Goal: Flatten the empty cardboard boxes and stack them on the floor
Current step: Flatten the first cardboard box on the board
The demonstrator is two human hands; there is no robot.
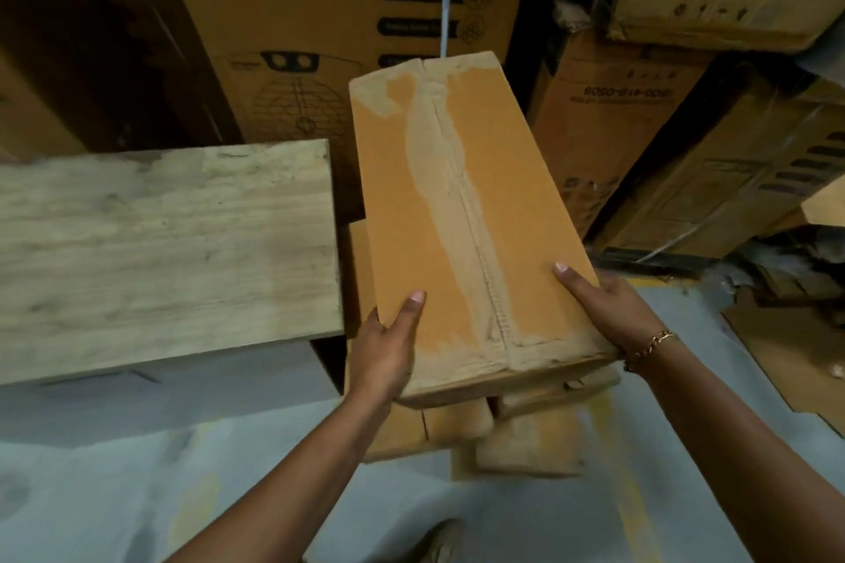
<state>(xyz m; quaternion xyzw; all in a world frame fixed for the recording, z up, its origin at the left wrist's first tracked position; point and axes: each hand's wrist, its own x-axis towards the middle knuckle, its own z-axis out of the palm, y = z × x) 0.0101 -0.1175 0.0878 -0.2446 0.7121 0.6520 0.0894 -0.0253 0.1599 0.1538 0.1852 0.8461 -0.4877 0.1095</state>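
Two bare forearms reach forward from the bottom edge, and between them the toe of a shoe [440, 545] shows on the grey floor [137, 480]. Both hands grip the near end of one orange-brown cardboard box [457, 197], one at each corner. The left hand [388, 347] clasps the near left corner with its thumb lying straight on the top face, and its fingers pass out of sight beneath. The right hand [612, 311] clasps the near right corner the same way, thumb on top and fingers hidden under the edge, with a gold chain bracelet [649, 345] on that wrist. The box points lengthwise away from the person, and a centre seam runs along its top with a pale strip where tape has torn the surface. Its near end shows some thickness and looks crushed and frayed. Directly below it, more cardboard pieces [530, 448] of the same colour lie on the floor; whether the held box touches them cannot be told. A pale wooden worktop [160, 251] stands just left of the box. Large printed cartons [343, 14] are piled behind and to the right, one of them carrying a phone number. A flat brown sheet [795, 357] lies on the floor at the far right.
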